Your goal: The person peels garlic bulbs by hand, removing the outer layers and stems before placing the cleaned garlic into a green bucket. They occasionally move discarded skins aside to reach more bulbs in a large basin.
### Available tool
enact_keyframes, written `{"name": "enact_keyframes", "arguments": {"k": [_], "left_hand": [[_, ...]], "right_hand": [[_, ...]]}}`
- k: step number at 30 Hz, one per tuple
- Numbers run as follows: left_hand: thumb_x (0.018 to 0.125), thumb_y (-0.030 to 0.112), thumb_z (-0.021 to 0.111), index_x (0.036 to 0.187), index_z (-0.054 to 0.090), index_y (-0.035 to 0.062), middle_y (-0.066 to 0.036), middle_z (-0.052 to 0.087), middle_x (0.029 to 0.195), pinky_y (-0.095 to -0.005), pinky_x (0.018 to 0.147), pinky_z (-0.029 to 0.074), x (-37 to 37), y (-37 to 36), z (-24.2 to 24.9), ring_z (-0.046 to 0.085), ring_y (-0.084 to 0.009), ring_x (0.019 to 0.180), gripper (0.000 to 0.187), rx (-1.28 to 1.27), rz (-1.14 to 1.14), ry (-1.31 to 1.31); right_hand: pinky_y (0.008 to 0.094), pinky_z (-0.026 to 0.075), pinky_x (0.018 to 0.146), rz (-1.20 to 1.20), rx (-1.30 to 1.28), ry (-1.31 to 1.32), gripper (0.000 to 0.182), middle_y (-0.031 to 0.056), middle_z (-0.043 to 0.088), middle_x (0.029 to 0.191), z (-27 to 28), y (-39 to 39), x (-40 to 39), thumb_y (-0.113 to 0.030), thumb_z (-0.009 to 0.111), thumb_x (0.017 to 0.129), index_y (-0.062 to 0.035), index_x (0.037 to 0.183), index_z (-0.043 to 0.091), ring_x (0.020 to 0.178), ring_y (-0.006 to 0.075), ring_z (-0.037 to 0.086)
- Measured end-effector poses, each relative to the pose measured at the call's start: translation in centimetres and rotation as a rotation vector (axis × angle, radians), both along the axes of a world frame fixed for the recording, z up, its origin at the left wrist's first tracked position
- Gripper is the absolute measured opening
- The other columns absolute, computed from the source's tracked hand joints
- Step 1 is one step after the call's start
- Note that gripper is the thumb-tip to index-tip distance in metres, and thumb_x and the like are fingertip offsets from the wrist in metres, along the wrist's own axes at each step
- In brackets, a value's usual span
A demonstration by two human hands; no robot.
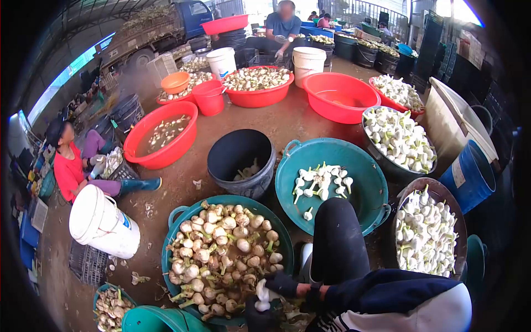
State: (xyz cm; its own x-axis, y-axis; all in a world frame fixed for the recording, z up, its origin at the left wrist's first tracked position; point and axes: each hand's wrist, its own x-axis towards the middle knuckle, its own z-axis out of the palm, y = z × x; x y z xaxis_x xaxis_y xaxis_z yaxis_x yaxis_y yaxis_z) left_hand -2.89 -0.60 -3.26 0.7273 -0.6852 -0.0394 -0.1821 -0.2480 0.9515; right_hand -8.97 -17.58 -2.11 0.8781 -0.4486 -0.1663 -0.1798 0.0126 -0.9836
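Note:
My left hand [260, 317], in a dark glove, is at the bottom edge, below a white peeled bulb [262, 305]. My right hand [282, 283], also dark-gloved, comes in from the right with its fingers closed on another white bulb [262, 289]. Both hands are at the lower right rim of a green tub [167, 252], which holds brown, unpeeled bulbs [213, 224] in murky water. Beyond my knee, a second green tub [362, 166] has white bulbs [323, 180] lying in it.
A black bucket [241, 157] stands between the tubs. White bulbs fill a basin [399, 138] and a brown tub [426, 232] at right. At left are a white bucket [105, 221] and a seated person [74, 163]. Another person [283, 27] sits at the back, behind red basins [343, 99].

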Motion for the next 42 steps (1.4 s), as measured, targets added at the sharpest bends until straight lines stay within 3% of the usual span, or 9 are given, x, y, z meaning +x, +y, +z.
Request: {"name": "enact_keyframes", "arguments": {"k": [7, 11, 17, 22, 28, 30, 33, 38, 42], "left_hand": [[0.063, 0.0, 0.064, 0.104, 0.05, 0.0022, -0.008, 0.053, 0.094, -0.0324, 0.081, 0.045, 4.9, 3.4, -4.6, 0.054, -0.0212, 0.09, 0.044, 0.148, 0.07, -0.282], [0.069, -0.005, 0.058, 0.118, 0.046, -0.0013, -0.012, 0.052, 0.105, -0.033, 0.088, 0.043, 5.9, 3.2, -2.3, 0.053, -0.0241, 0.098, 0.051, 0.082, 0.182, -0.251], [0.078, 0.0, 0.063, 0.137, 0.032, -0.0007, -0.014, 0.048, 0.123, -0.0344, 0.097, 0.04, 2.2, 0.9, 1.6, 0.05, -0.0235, 0.111, 0.067, -0.007, 0.003, -0.103], [0.079, 0.006, 0.068, 0.142, 0.023, -0.0023, -0.019, 0.042, 0.136, -0.0358, 0.102, 0.038, 1.3, -0.4, 4.0, 0.045, -0.026, 0.123, 0.078, -0.052, -0.12, -0.059], [0.081, 0.008, 0.067, 0.132, 0.042, 0.0034, -0.012, 0.058, 0.114, -0.0328, 0.082, 0.049, 0.7, 0.6, 2.6, 0.059, -0.0218, 0.1, 0.057, 0.158, -0.151, 0.226], [0.079, 0.007, 0.065, 0.125, 0.047, 0.0034, -0.013, 0.06, 0.11, -0.0338, 0.077, 0.051, 0.0, 0.8, 0.6, 0.062, -0.0232, 0.093, 0.049, 0.12, -0.212, 0.147], [0.08, 0.012, 0.066, 0.12, 0.051, 0.0028, -0.016, 0.059, 0.112, -0.035, 0.078, 0.051, 0.0, -0.2, 1.2, 0.062, -0.0276, 0.095, 0.044, 0.033, -0.268, -0.229], [0.079, 0.015, 0.068, 0.111, 0.057, 0.0014, -0.016, 0.063, 0.098, -0.0352, 0.072, 0.052, -0.2, -0.6, 2.1, 0.065, -0.0289, 0.081, 0.036, 0.17, -0.237, -0.003], [0.079, 0.013, 0.067, 0.109, 0.059, 0.0022, -0.016, 0.064, 0.095, -0.0341, 0.07, 0.052, -0.1, 0.0, 2.0, 0.066, -0.0267, 0.078, 0.033, 0.157, -0.244, 0.06]], "right_hand": [[0.0332, 0.046, 0.076, 0.495, 0.479, -0.106, 0.025, 0.0105, 0.062, 0.086, 0.4, 2.8, -1.4, -0.022, 0.055, 0.09, 0.002, 0.096, 0.061, 0.084, 0.016, 0.057], [0.0425, 0.048, 0.076, 0.798, -0.4, -0.033, 0.037, 0.0215, 0.063, 0.097, 0.3, 3.5, -1.5, -0.027, 0.062, 0.082, 0.0009, 0.106, 0.058, 0.089, 0.036, 0.06], [0.0457, 0.049, 0.077, 0.33, -0.421, 0.029, 0.062, 0.026, 0.059, 0.103, 4.7, 1.6, 0.3, -0.035, 0.067, 0.079, -0.0077, 0.13, 0.044, 0.092, 0.042, 0.06], [0.0413, 0.049, 0.075, 0.322, -0.031, 0.238, 0.036, 0.0156, 0.062, 0.099, 5.9, -0.5, 1.2, -0.033, 0.065, 0.081, -0.0055, 0.104, 0.064, 0.089, 0.0362, 0.062], [0.0312, 0.048, 0.07, -0.057, -0.71, 0.04, 0.028, 0.0036, 0.063, 0.085, 7.9, -13.2, 7.0, -0.027, 0.065, 0.086, -0.0066, 0.105, 0.062, 0.083, 0.013, 0.061], [0.0279, 0.051, 0.075, -0.25, 0.486, -0.335, 0.046, 0.0068, 0.063, 0.093, 12.0, -15.4, 8.9, -0.042, 0.054, 0.093, 0.0006, 0.11, 0.058, 0.085, 0.0151, 0.061], [0.0312, 0.054, 0.065, -0.471, 0.637, -0.339, 0.026, 0.0094, 0.065, 0.09, 11.3, -16.5, 11.0, -0.024, 0.061, 0.09, -0.001, 0.103, 0.06, 0.077, 0.0144, 0.063], [0.0408, 0.049, 0.083, -0.042, -0.646, 0.271, 0.033, 0.0159, 0.068, 0.097, -1.2, -13.4, 10.6, -0.022, 0.062, 0.078, -0.0034, 0.105, 0.065, 0.089, 0.0322, 0.065], [0.0523, 0.043, 0.089, 0.041, -0.991, 0.523, 0.043, 0.0129, 0.065, 0.105, -4.6, -10.7, 10.5, -0.021, 0.058, 0.076, -0.0098, 0.117, 0.059, 0.102, 0.0346, 0.06]]}}
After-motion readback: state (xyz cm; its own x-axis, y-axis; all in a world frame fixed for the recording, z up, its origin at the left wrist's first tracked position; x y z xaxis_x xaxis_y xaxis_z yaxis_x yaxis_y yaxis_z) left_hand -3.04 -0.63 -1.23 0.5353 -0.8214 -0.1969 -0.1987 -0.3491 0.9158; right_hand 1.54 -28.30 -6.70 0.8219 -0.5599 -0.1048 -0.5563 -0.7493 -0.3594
